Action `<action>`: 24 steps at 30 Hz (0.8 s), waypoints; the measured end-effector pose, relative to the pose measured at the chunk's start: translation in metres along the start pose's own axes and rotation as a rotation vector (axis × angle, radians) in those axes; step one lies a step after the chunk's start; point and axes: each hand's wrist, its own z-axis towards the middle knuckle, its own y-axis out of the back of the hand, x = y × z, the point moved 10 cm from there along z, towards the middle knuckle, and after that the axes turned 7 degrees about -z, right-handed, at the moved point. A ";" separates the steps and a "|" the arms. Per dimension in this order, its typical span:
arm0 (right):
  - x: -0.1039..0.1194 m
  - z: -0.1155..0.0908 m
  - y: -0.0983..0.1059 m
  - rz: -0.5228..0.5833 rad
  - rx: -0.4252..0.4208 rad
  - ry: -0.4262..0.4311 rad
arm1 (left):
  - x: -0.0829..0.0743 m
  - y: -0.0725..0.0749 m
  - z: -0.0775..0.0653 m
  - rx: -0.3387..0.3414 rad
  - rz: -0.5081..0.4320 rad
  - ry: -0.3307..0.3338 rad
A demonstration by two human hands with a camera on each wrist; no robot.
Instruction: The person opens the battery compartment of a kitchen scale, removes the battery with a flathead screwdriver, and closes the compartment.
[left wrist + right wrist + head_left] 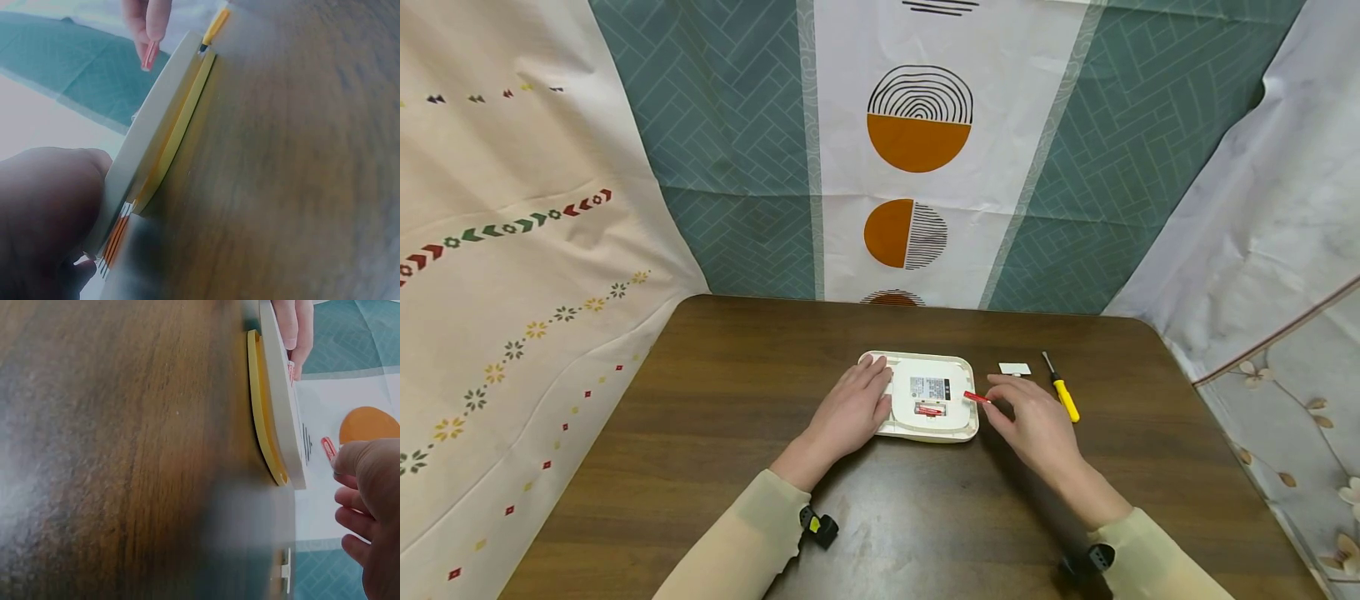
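Observation:
A white, flat, rounded device (955,425) lies with its labelled underside up on the table. Inside its small uncovered compartment sits a red battery (928,411). My left hand (850,406) rests on the device's left side, fingers extended over the edge and thumb on the surface. Between thumb and fingertips, my right hand (1033,421) pinches a second red battery (976,397), its free end over the device's right edge. The right wrist view shows this battery (329,448) raised beside the device, the other fingers loosely bent.
A small white cover (1015,368) lies right of the device, beyond the right hand. Beside it is a screwdriver (1064,400) with a yellow handle. Patterned cloth (730,150) hangs behind the brown table (737,358) and along both sides.

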 end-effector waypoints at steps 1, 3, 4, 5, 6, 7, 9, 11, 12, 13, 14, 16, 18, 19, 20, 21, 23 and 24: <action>-0.001 -0.001 0.001 -0.002 -0.009 -0.004 | 0.000 0.000 0.000 -0.001 -0.001 -0.001; -0.004 -0.002 0.004 -0.008 -0.025 -0.013 | -0.001 0.001 0.000 -0.001 -0.002 0.000; -0.005 -0.003 0.006 -0.012 -0.034 -0.018 | -0.001 0.001 0.000 0.001 -0.001 0.001; -0.007 -0.004 0.007 -0.015 -0.041 -0.026 | 0.000 0.000 -0.001 0.002 -0.001 0.002; -0.009 -0.005 0.008 -0.020 -0.049 -0.035 | 0.000 0.000 -0.001 0.005 -0.001 0.005; -0.010 -0.007 0.009 -0.025 -0.056 -0.045 | 0.000 0.000 -0.001 0.007 0.001 0.008; -0.014 -0.010 0.013 -0.033 -0.071 -0.069 | 0.000 0.000 -0.001 0.012 0.004 0.011; -0.018 -0.013 0.016 -0.043 -0.086 -0.096 | 0.000 -0.001 0.000 0.014 0.005 0.013; -0.020 -0.015 0.017 -0.049 -0.093 -0.108 | 0.000 -0.001 0.000 0.015 0.005 0.013; -0.023 -0.016 0.019 -0.055 -0.098 -0.121 | 0.000 -0.001 0.000 0.014 0.005 0.013; -0.025 -0.018 0.020 -0.060 -0.102 -0.135 | 0.000 -0.001 0.000 0.015 0.008 0.014; -0.030 -0.020 0.022 -0.073 -0.107 -0.159 | 0.000 -0.001 0.000 0.014 0.012 0.014; -0.035 -0.022 0.024 -0.087 -0.110 -0.176 | 0.000 -0.001 0.000 0.012 0.014 0.015; -0.037 -0.023 0.025 -0.093 -0.114 -0.183 | 0.000 -0.001 0.000 0.012 0.014 0.015; -0.038 -0.024 0.026 -0.099 -0.118 -0.188 | 0.000 -0.001 0.000 0.013 0.014 0.017; -0.040 -0.024 0.028 -0.105 -0.125 -0.190 | 0.000 -0.001 0.000 0.013 0.013 0.017; -0.042 -0.026 0.031 -0.115 -0.144 -0.190 | 0.000 0.000 0.000 0.012 0.010 0.017; -0.043 -0.026 0.032 -0.118 -0.155 -0.190 | 0.000 0.000 0.000 0.011 0.009 0.016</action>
